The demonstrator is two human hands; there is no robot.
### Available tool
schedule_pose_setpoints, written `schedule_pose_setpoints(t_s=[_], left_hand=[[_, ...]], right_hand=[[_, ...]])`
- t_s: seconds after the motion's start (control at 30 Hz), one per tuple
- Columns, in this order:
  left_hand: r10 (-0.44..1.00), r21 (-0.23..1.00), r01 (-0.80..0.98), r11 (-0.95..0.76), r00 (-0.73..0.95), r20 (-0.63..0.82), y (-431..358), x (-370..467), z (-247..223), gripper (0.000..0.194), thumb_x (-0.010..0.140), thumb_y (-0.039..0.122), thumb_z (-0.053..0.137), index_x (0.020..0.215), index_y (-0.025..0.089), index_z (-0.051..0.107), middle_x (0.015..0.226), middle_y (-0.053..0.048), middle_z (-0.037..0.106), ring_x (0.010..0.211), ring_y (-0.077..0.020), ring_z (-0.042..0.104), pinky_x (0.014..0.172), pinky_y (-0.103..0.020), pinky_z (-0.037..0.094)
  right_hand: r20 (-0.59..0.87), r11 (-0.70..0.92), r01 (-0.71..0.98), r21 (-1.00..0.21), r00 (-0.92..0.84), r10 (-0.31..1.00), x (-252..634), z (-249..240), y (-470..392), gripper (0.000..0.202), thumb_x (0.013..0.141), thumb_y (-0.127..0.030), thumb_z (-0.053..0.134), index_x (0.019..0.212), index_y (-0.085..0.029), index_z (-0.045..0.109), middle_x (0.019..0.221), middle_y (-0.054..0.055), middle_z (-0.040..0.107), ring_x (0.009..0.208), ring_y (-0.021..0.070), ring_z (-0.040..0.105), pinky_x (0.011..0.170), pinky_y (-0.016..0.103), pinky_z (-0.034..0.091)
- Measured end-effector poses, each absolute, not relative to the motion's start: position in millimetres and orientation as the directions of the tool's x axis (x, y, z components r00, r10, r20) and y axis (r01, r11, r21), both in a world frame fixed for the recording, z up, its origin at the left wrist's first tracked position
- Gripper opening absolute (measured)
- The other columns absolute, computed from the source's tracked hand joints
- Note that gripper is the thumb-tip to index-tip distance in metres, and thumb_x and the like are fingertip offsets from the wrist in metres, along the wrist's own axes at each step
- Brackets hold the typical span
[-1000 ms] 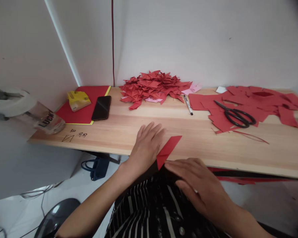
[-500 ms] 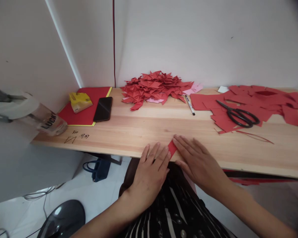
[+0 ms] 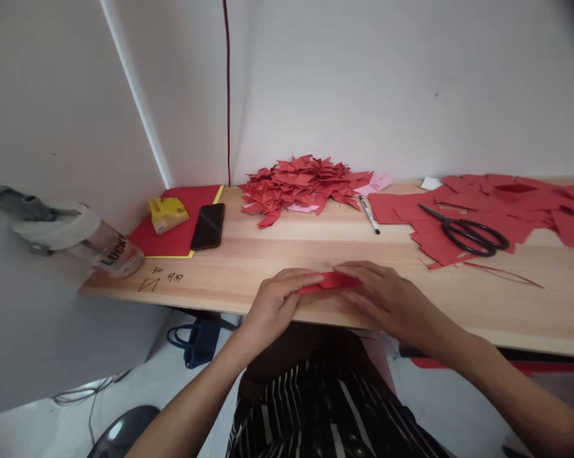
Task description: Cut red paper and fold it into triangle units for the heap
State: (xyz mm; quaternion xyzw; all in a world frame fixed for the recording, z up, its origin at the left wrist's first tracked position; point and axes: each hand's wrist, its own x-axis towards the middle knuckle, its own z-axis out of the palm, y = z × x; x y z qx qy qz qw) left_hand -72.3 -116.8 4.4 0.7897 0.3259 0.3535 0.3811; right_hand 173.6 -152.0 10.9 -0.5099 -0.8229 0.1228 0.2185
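Turned more crosswise, the red strip touches left hand and right hand, each grip's closure unclear.

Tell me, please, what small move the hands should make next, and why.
I would probably steady the red paper strip with the left hand and press along it with the right hand: they are at its opposite ends, and the wooden table lies beneath.

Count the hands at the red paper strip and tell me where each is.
2. The left hand is at the left end of the red paper strip, the right hand at its right end.
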Motion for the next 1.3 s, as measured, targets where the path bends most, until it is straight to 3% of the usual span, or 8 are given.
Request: schedule_pose_setpoints(t_s=[0.17,0.27,0.4,0.53,0.63,0.83,1.17,1.3], left_hand=[[0.896,0.998,0.024,-0.05,0.442,0.034,-89,-58,16,0.033,0.08,0.012,0.051,0.103,0.018,0.076,0.109,-0.008,0.074,0.102,-0.0227,0.069,0.096,-0.038,0.052],[0.895,0.965,-0.191,0.182,0.439,-0.082,-70,-50,18,0.031,0.076,0.014,0.055,0.1,0.011,0.075,0.096,-0.013,0.075,0.091,-0.0247,0.072,0.089,-0.041,0.054],[0.827,0.925,-0.225,0.305,0.544,-0.14,-42,-42,27,0.035,0.066,0.009,0.061,0.099,0.01,0.073,0.093,-0.013,0.075,0.089,-0.0236,0.071,0.088,-0.039,0.053],[0.82,0.972,-0.121,0.203,0.564,-0.101,-11,-32,35,0.025,0.069,0.019,0.071,0.094,0.012,0.072,0.1,-0.01,0.072,0.094,-0.018,0.067,0.087,-0.029,0.05],[0.836,0.991,0.048,0.125,0.532,-0.131,7,-21,27,0.035,0.065,0.019,0.078,0.098,0.014,0.07,0.094,-0.006,0.071,0.078,-0.012,0.064,0.075,-0.024,0.048],[0.877,0.997,-0.017,0.074,0.477,-0.057,15,-12,-2,0.023,0.067,0.027,0.076,0.083,0.014,0.065,0.072,0.001,0.064,0.063,-0.0082,0.056,0.062,-0.02,0.042],[0.878,0.987,0.133,-0.089,0.479,0.015,12,-15,-4,0.013,0.074,0.023,0.069,0.082,0.015,0.063,0.071,0.002,0.059,0.062,-0.0082,0.051,0.058,-0.02,0.037],[0.907,0.99,0.104,-0.09,0.42,0.038,12,-17,-1,0.01,0.075,0.021,0.068,0.082,0.015,0.065,0.073,0.001,0.061,0.063,-0.0089,0.054,0.059,-0.021,0.04]], right_hand=[[0.212,0.428,0.712,-0.557,-0.376,0.902,179,27,-117,0.04,0.094,-0.036,0.047,0.128,-0.02,0.059,0.125,0.01,0.066,0.114,0.0246,0.063,0.096,0.041,0.051],[0.213,0.433,0.666,-0.607,-0.388,0.897,182,34,-95,0.041,0.09,-0.034,0.051,0.129,-0.022,0.06,0.128,0.008,0.066,0.116,0.0246,0.062,0.096,0.039,0.05],[0.205,0.405,0.639,-0.654,-0.366,0.908,186,37,-67,0.035,0.087,-0.025,0.049,0.117,-0.024,0.068,0.112,0.005,0.073,0.099,0.0219,0.067,0.085,0.035,0.051],[0.147,0.352,0.596,-0.722,-0.364,0.92,190,33,-39,0.029,0.087,-0.029,0.05,0.102,-0.021,0.073,0.092,0.003,0.074,0.08,0.0183,0.064,0.073,0.031,0.047],[0.102,0.307,0.56,-0.769,-0.368,0.924,191,25,-26,0.027,0.087,-0.037,0.051,0.086,-0.019,0.071,0.078,0.001,0.067,0.069,0.0151,0.057,0.064,0.027,0.041],[0.029,0.169,0.54,-0.825,-0.258,0.966,185,10,-25,0.043,0.089,-0.049,0.049,0.059,-0.02,0.039,0.058,-0.005,0.031,0.054,0.0092,0.03,0.053,0.025,0.025],[-0.005,0.2,0.561,-0.803,-0.342,0.94,184,7,-28,0.041,0.093,-0.048,0.045,0.065,-0.019,0.052,0.059,-0.004,0.041,0.056,0.0108,0.039,0.053,0.025,0.03],[0.054,0.207,0.492,-0.845,-0.306,0.95,184,10,-32,0.033,0.089,-0.047,0.054,0.108,-0.023,0.064,0.097,0.004,0.067,0.081,0.0177,0.061,0.068,0.029,0.048]])
